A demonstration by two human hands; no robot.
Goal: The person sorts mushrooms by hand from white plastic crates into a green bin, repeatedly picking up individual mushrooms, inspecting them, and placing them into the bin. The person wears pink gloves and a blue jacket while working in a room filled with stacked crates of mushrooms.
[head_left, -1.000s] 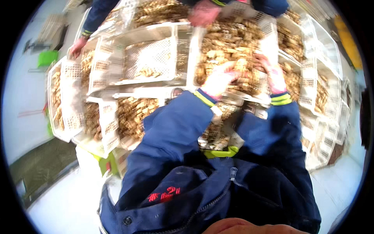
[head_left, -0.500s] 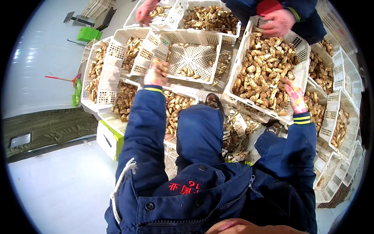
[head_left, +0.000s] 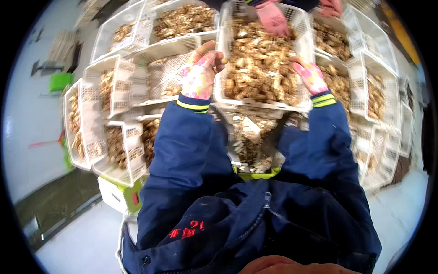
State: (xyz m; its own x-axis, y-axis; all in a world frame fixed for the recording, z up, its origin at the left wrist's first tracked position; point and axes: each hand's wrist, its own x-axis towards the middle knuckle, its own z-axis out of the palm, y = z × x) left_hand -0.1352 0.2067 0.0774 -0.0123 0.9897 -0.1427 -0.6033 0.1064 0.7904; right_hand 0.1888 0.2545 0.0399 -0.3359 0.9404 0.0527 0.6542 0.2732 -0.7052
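A white lattice crate (head_left: 218,93) heaped with brown and cream mushrooms (head_left: 262,68) stands before me. My left hand (head_left: 200,73), in a patterned glove, hovers by its left wall. The fingers are curled together, and the rounded end of a small mushroom (head_left: 223,60) shows at their tips. Over the pile's right side, my right hand (head_left: 310,76) wears a matching glove; its fingers stretch toward the mushrooms, apart and apparently holding nothing, though motion smears them. Left of the heaped crate, a mostly bare crate (head_left: 171,73) contains a few mushrooms.
A co-worker's pink-gloved hand (head_left: 272,19) reaches into the far end of the heaped crate; another pink glove (head_left: 331,8) is farther right. Mushroom-filled crates (head_left: 185,20) ring the area. Scraps and trimmings (head_left: 251,132) lie between my legs, with a green-and-white box (head_left: 119,194) at left.
My view has swung right, bringing the heaped crate to the middle. My left hand has moved from the sparse crate toward the heaped one. My right hand remains at its right side.
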